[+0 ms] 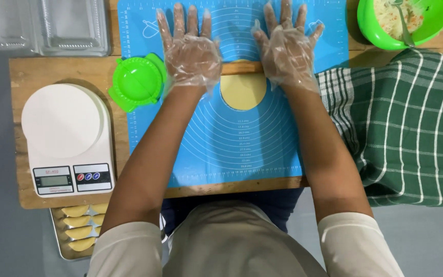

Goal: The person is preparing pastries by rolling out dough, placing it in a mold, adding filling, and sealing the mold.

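Note:
Both my hands wear clear plastic gloves and lie flat, fingers spread, on a wooden rolling pin (242,67). My left hand (189,48) presses its left end, my right hand (285,46) its right end. The pin lies across the far edge of a round, flattened piece of yellow dough (242,92) on a blue silicone pastry mat (232,149). A green dumpling press (137,82) lies shut just left of my left wrist, at the mat's edge.
A white kitchen scale (67,138) stands at the left of the wooden board (26,74). Clear plastic containers (42,25) sit far left. A green bowl (370,28) of filling with a spoon is far right, beside a green checked cloth (406,128). A tray (57,233) of folded pastries lies near left.

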